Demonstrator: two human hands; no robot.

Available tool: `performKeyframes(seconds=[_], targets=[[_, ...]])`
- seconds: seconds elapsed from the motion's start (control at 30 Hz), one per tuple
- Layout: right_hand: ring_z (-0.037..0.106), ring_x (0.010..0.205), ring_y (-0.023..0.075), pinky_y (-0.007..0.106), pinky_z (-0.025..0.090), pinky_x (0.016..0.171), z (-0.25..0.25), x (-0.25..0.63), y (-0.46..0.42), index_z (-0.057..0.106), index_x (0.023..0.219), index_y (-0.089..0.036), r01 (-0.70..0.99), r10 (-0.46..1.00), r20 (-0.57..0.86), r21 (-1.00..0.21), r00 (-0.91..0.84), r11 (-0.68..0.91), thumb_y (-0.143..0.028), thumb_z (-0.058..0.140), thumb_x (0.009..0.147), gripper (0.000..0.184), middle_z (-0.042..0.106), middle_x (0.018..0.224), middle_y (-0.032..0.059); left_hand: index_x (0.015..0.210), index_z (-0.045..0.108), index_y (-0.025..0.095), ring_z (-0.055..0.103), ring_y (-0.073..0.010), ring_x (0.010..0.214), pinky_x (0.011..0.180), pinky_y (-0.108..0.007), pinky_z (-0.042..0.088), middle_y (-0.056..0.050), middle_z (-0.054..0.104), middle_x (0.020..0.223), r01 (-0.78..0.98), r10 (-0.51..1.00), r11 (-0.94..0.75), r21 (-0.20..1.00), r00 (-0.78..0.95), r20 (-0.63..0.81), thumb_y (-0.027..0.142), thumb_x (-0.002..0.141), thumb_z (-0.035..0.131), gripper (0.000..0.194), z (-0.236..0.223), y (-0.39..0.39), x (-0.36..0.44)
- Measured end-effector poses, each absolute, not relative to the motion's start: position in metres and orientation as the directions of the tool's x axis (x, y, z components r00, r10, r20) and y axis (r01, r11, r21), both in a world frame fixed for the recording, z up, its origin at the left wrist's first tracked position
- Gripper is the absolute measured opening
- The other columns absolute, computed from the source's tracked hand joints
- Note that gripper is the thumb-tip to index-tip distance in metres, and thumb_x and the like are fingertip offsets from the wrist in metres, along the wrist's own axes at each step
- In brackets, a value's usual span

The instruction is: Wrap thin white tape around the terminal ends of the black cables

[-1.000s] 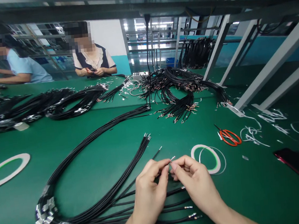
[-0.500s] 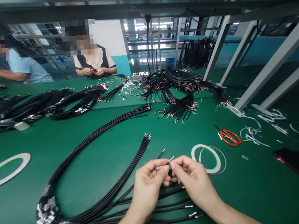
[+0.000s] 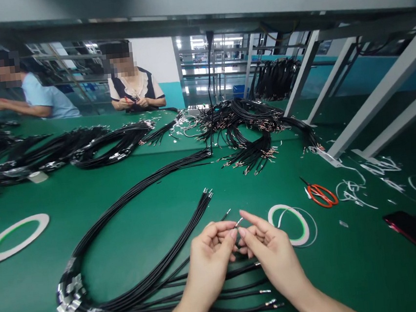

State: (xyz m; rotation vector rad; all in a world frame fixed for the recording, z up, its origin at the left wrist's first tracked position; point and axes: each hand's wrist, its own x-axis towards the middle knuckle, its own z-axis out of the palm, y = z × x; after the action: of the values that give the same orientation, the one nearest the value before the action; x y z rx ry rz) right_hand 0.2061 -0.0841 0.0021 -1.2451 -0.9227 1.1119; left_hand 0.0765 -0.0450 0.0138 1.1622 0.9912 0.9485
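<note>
- Cable end (image 3: 240,221), silver-tipped, stands raised over the middle of the tabletop (image 3: 129,252), tilted up and to the right.
- The left hand (image 3: 209,249) has a narrow grip, thumb and forefinger pinched on it; the right hand (image 3: 271,245) has its fingertips right beside the tip, and whether they touch it I cannot tell.
- Slipping looks the likeliest trouble: the piece is thin and the pinch small, so a twist could roll it out.
- Bending seems possible too, if the 2 hands press from opposite sides.
- Loose ends (image 3: 269,302) fan out beneath the wrists; a dropping forearm could snag or mix them.
- A tug could drag the bundle (image 3: 184,240), which curves toward the tabletop's left edge.
- Room to move seems widest inside that curve and ahead, toward the far edge.
- Toward the right edge, the tape ring (image 3: 305,230) lies just beside the right hand and the scissors (image 3: 322,195) farther along; a wide swing could catch them.
- The near edge is out of view.
</note>
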Motion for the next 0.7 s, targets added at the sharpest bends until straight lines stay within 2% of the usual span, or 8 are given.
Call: performKeyframes(seconds=[0.07,0.17,0.37,0.43,0.57,0.7], targets=[[0.056,0.056,0.0127,0.024,0.047,0.053,0.0035,0.2059,-0.0841,0.064,0.106,-0.016,-0.144,0.974,-0.041,-0.99,0.224,-0.009,-0.036,0.065,0.084,0.03,0.062,0.063,-0.0011,0.091,0.069,0.012,0.055,-0.0081,0.054,0.047,-0.017,0.047,-0.001,0.058,0.073,-0.065,0.955,0.122,0.99,0.279,-0.099,0.032,0.077,0.069,0.024,0.0104,-0.0459,0.0757],[0.055,0.055,0.0115,0.021,0.044,0.05,0.0077,0.2055,-0.0858,0.066,0.089,-0.015,-0.132,0.974,-0.029,-0.991,0.226,0.001,-0.035,0.065,0.085,0.02,0.062,0.063,-0.0001,0.097,0.067,0.014,0.06,-0.0113,0.063,0.055,-0.021,0.052,-0.002,0.058,0.079,-0.022,0.961,0.051,0.998,0.274,-0.043,0.031,0.08,0.066,0.024,0.0075,-0.0474,0.0739],[0.062,0.078,0.0173,0.027,0.052,0.069,0.0101,0.2058,-0.0868,0.064,0.08,-0.016,-0.11,0.966,0.005,-0.993,0.259,0.034,-0.032,0.067,0.082,0.016,0.065,0.082,0.0041,0.099,0.067,0.018,0.066,-0.0163,0.081,0.074,-0.028,0.055,-0.004,0.064,0.088,0.172,0.93,-0.211,0.962,0.338,0.143,0.023,0.087,0.057,0.016,0.0144,-0.0484,0.0694],[0.063,0.085,0.0193,0.028,0.053,0.073,0.0094,0.2055,-0.0871,0.064,0.077,-0.017,-0.109,0.967,0.016,-0.993,0.256,0.045,-0.031,0.068,0.081,0.015,0.066,0.087,0.0056,0.097,0.068,0.018,0.066,-0.0165,0.081,0.074,-0.028,0.055,-0.004,0.065,0.087,0.226,0.921,-0.275,0.935,0.34,0.189,0.02,0.087,0.056,0.015,0.0168,-0.0482,0.0693],[0.065,0.086,0.02,0.028,0.055,0.072,0.0091,0.2028,-0.0902,0.063,0.076,-0.017,-0.161,0.974,-0.015,-0.987,0.226,0.022,-0.031,0.068,0.081,0.015,0.066,0.089,0.0058,0.093,0.068,0.019,0.068,-0.0164,0.076,0.07,-0.027,0.057,-0.003,0.066,0.082,0.295,0.917,-0.329,0.897,0.326,0.229,0.017,0.086,0.055,0.014,0.0155,-0.0497,0.0712],[0.065,0.093,0.022,0.028,0.056,0.073,0.0068,0.2008,-0.0936,0.064,0.077,-0.018,-0.141,0.973,-0.018,-0.99,0.228,0.014,-0.03,0.067,0.082,0.014,0.067,0.093,0.0077,0.097,0.064,0.021,0.069,-0.0161,0.078,0.07,-0.027,0.058,-0.003,0.068,0.088,0.319,0.913,-0.375,0.87,0.289,0.288,0.015,0.085,0.056,0.015,0.0096,-0.054,0.0727]])
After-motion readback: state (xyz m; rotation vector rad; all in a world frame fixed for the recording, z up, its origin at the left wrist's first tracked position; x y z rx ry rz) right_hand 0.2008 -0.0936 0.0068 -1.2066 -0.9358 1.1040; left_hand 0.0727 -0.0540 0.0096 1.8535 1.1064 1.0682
